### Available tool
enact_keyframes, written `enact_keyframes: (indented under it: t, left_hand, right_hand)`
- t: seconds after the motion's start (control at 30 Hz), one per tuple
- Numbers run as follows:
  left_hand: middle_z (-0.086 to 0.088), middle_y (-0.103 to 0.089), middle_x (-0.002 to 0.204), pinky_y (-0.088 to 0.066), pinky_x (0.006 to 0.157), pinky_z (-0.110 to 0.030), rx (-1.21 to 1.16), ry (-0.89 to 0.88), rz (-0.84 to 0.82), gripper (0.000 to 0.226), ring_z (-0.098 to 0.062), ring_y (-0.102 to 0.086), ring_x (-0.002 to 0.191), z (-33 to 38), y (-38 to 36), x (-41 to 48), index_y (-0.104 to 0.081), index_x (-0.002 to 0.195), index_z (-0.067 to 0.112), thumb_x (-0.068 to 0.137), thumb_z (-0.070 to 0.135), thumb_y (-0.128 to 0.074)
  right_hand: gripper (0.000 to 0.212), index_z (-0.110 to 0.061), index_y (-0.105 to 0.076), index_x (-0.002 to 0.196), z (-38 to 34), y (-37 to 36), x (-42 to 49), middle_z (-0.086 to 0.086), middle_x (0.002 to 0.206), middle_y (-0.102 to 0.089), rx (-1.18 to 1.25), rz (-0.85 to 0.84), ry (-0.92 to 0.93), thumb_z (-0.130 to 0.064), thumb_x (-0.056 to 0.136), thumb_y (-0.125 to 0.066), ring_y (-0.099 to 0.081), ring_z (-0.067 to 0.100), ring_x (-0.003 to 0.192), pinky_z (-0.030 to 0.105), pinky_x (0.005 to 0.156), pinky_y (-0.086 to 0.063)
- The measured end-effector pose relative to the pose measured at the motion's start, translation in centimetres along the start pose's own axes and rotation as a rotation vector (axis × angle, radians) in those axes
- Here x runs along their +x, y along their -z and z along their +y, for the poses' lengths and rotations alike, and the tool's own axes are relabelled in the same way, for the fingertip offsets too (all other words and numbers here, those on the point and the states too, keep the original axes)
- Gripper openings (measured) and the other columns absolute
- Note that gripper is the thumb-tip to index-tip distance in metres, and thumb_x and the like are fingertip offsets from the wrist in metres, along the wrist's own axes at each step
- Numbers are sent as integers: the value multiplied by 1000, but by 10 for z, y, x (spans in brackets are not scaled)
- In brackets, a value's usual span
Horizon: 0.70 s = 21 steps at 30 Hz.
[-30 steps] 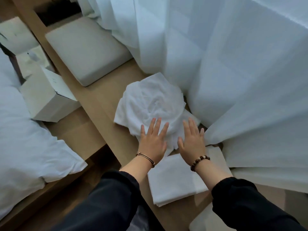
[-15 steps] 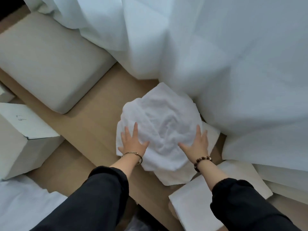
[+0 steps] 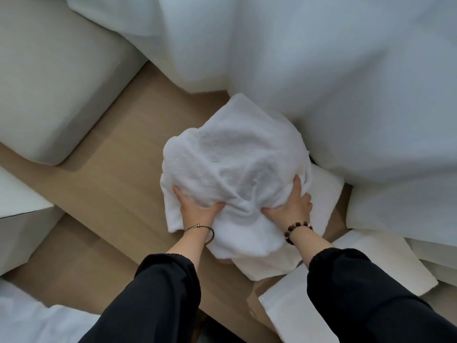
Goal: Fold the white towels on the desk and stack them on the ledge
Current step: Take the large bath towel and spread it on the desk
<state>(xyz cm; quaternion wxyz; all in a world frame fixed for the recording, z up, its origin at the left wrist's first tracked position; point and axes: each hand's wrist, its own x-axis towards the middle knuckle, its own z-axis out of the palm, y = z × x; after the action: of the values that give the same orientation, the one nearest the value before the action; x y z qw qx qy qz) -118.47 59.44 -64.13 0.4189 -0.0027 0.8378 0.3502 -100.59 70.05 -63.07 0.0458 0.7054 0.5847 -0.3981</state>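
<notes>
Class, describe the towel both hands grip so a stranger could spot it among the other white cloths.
Find the tan wooden surface below the white curtain. On it lies the crumpled towel, gripped by the left hand and right hand. Unlike the flat folded towels beside it, it is a wrinkled heap.

White sheer curtain (image 3: 321,70) hangs in folds across top and right, lower edge bunched. Pale grey cushion (image 3: 49,82) lies flat upper left, curtain overlapping its top corner. White box (image 3: 19,231) at left edge. White bedding (image 3: 37,323) bottom-left corner.
</notes>
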Motion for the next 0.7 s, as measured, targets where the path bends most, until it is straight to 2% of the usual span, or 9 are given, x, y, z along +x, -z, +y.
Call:
enact_keyframes:
  t: [0.07, 0.1, 0.17, 0.27, 0.37, 0.5, 0.6, 0.7]
  left_hand:
    - [-10, -42, 139, -38, 96, -39, -24, 56, 48, 130, -30, -48, 121, 2, 1, -8, 13, 148, 35, 64, 31, -86]
    - [-9, -50, 127, -39, 89, -36, -22, 73, 74, 122, -27, -52, 108, 5, 2, -13, 9, 149, 35, 68, 30, -82]
    - [0, -50, 107, -38, 81, -30, -35, 49, 111, 104, -19, -49, 93, 14, 7, -26, -4, 150, 34, 75, 26, -76]
    - [5, -53, 115, -38, 85, -26, -67, -89, 108, 79, -20, -52, 106, 33, 18, -47, -27, 146, 28, 80, 13, -66]
    - [9, -55, 107, -40, 81, -23, -104, -193, 69, 64, -16, -54, 103, 59, 30, -77, -41, 139, 22, 81, 4, -60]
    - [7, -58, 97, -41, 76, -24, -107, -298, 53, 56, -16, -54, 90, 102, 54, -139, -46, 134, 19, 81, 5, -60]
    - [14, -55, 84, -41, 74, -25, -102, -371, 38, 50, -19, -56, 86, 136, 78, -194, -48, 128, 23, 81, 11, -62]
    - [12, -57, 83, -40, 64, -24, -61, -455, 18, 51, -11, -54, 74, 157, 98, -245, -47, 127, 24, 79, 13, -59]
  right_hand:
    - [108, -52, -3, 139, -2, 0, -6, 9, 128, -32, 112, 24, 11, -52, 61, -78, -43, 29, 110, 36, 89, -40]
    - [101, -49, -8, 139, -5, 0, -11, 9, 124, -36, 155, 42, 18, -47, 65, -77, -47, 27, 101, 32, 83, -41]
    - [87, -43, -17, 141, -12, 1, -25, 9, 120, -42, 201, 74, 44, -37, 74, -72, -50, 25, 94, 27, 78, -39]
    - [77, -36, -26, 141, -26, 11, -51, 7, 120, -48, 235, 89, 121, -21, 77, -67, -53, 26, 102, 26, 82, -40]
    - [72, -35, -33, 136, -43, 35, -83, 1, 109, -47, 219, 92, 246, -15, 74, -64, -51, 21, 93, 26, 75, -41]
    - [69, -30, -37, 134, -72, 91, -137, 5, 110, -48, 165, 104, 365, -11, 73, -62, -53, 24, 85, 26, 68, -41]
    - [66, -28, -39, 131, -92, 143, -181, 9, 115, -49, 133, 123, 447, -10, 71, -60, -50, 23, 78, 23, 58, -36]
    - [65, -30, -37, 131, -102, 187, -223, 10, 117, -49, 61, 151, 499, -12, 72, -59, -47, 22, 76, 22, 53, -32]
